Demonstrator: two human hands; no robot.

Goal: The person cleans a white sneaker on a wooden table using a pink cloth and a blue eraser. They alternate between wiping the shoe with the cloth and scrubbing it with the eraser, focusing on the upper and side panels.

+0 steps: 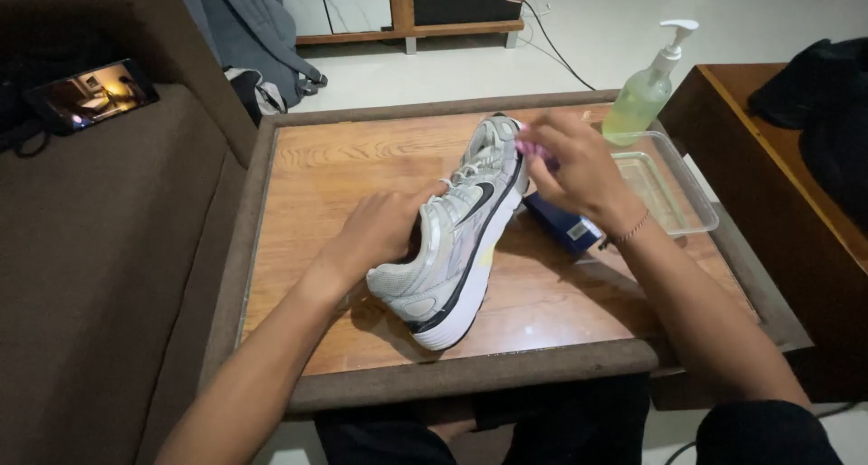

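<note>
While beside sneaker (457, 239), pump bottle (644, 92), tray (687, 189).

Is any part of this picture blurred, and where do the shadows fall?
Head view: the right hand and the pink thing it holds at the shoe's toe are motion-blurred; the left hand looks sharper. Soft shadows fall on the wooden table under the shoe and the right forearm. The couch at the left is dim.

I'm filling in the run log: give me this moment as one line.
left hand: steadies grey sneaker | right hand: pink item at its toe | wooden table | soap bottle
</note>
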